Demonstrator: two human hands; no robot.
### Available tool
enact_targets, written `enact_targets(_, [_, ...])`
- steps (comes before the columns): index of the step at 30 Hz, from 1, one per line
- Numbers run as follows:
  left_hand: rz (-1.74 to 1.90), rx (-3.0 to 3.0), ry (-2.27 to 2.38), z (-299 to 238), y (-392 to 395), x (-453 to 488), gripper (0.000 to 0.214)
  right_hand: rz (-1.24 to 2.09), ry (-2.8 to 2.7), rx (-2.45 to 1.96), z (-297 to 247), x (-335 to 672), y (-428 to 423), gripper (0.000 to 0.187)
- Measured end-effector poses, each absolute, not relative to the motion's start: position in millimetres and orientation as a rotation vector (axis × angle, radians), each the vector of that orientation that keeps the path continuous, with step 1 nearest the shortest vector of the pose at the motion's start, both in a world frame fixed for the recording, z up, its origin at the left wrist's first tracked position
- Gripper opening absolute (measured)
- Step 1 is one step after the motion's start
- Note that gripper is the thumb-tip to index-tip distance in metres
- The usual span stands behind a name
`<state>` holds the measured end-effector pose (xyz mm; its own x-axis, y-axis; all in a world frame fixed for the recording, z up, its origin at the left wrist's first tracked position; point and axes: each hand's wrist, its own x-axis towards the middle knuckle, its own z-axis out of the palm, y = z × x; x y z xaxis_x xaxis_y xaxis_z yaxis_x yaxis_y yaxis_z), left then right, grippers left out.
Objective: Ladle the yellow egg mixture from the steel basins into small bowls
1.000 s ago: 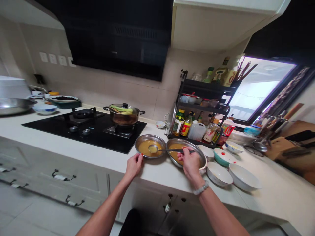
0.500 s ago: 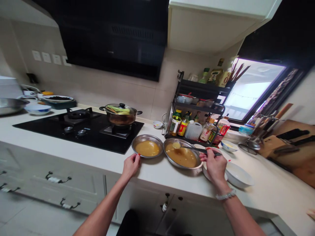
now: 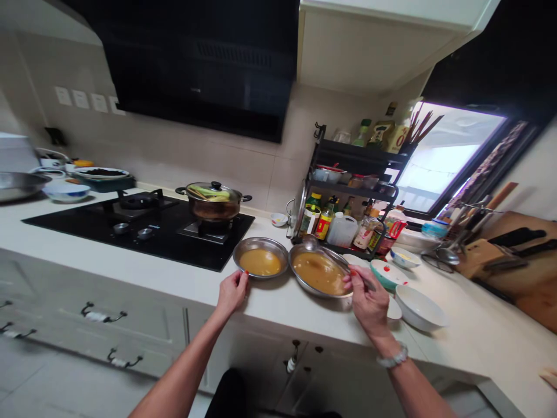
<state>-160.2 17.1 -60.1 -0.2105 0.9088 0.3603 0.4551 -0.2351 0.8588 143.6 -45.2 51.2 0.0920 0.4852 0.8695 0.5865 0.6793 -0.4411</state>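
Observation:
On the white counter, two shallow metal dishes of brownish-yellow liquid stand side by side. My left hand (image 3: 232, 290) pinches the near rim of the left dish (image 3: 240, 254), thumb and fingers closed on its edge. Over the right dish (image 3: 301, 281), my right hand (image 3: 371, 303) has its fingers wrapped round the handle of a ladle (image 3: 310, 242). The ladle's head is at the dish's far rim, above the liquid; whether it touches the rim I cannot tell. Small pale bits float in the right dish's liquid.
A lidded pot (image 3: 214, 203) sits on the black gas hob (image 3: 183, 247) to the left. Behind the dishes rises a black rack (image 3: 348, 188) with bottles. White bowls (image 3: 420, 310) and a green-sided bowl (image 3: 389, 275) crowd the right, near a knife block (image 3: 489, 255).
My right hand has shifted slightly left and down. The ladle's head has come up from the liquid toward the right dish's far rim. My left hand stays on the left dish.

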Motion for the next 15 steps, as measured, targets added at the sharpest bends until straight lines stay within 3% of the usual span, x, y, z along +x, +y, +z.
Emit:
enact_targets(6, [1.442,1.616,1.615,-60,17,-159,0.040,0.255,-1.511,-0.971,40,89,-27,0.023])
enact_targets(15, [1.455,1.598,1.581,-58,15,-158,0.038,0.438,-1.504,-1.040,19,40,-3,0.029])
